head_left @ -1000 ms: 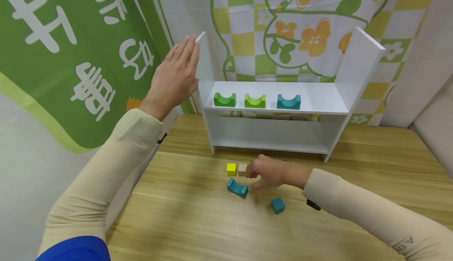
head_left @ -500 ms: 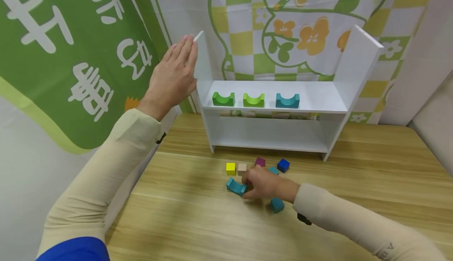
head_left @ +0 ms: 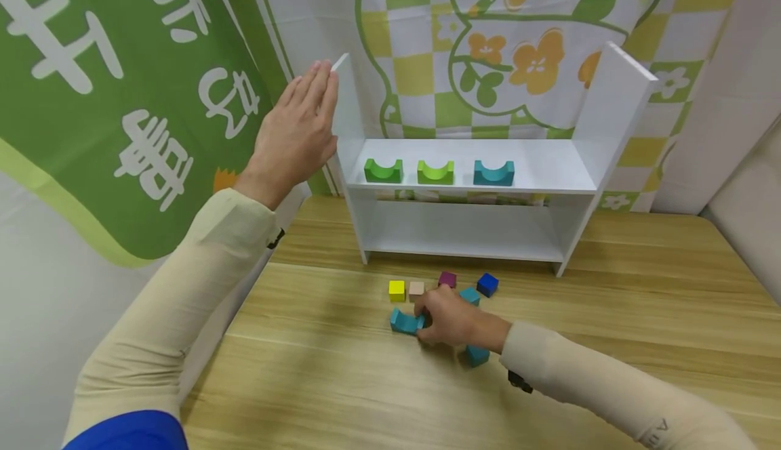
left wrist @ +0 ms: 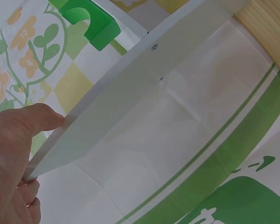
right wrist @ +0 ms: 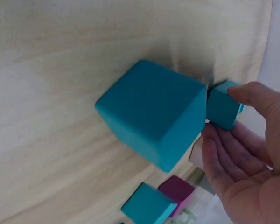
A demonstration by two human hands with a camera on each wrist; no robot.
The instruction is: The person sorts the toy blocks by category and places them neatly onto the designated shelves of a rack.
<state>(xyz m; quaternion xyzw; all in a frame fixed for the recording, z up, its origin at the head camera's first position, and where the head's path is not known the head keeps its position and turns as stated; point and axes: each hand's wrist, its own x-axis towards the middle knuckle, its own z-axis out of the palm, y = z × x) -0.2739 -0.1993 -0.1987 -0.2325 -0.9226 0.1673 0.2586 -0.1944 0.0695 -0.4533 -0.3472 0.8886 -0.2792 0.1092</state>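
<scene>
My left hand (head_left: pixel 293 138) holds the upper left side panel of a white two-tier shelf (head_left: pixel 543 165), its long fingers lying straight along the outside. In the left wrist view the thumb touches the panel's edge, and the fingers are on the other side. On the tabletop, my right hand (head_left: pixel 454 318) pinches the right end of a teal block with a curved notch (head_left: pixel 403 322) between thumb and fingers. Close to that hand are a teal cube (right wrist: pixel 154 112), another teal block (head_left: pixel 470 295), a purple cube (head_left: pixel 447 279) and a pinkish wooden cube (head_left: pixel 416 291).
On the upper shelf stand a green notched block (head_left: pixel 384 173), a lime notched block (head_left: pixel 436 175) and a teal notched block (head_left: pixel 494 175). A yellow cube (head_left: pixel 396 291) and a blue cube (head_left: pixel 487 284) lie on the wooden table (head_left: pixel 342 382). Printed cloth hangs behind.
My right hand has come toward me from beside the pinkish cube and taken hold of the teal notched block, which has turned slightly. The left hand stays at the shelf panel.
</scene>
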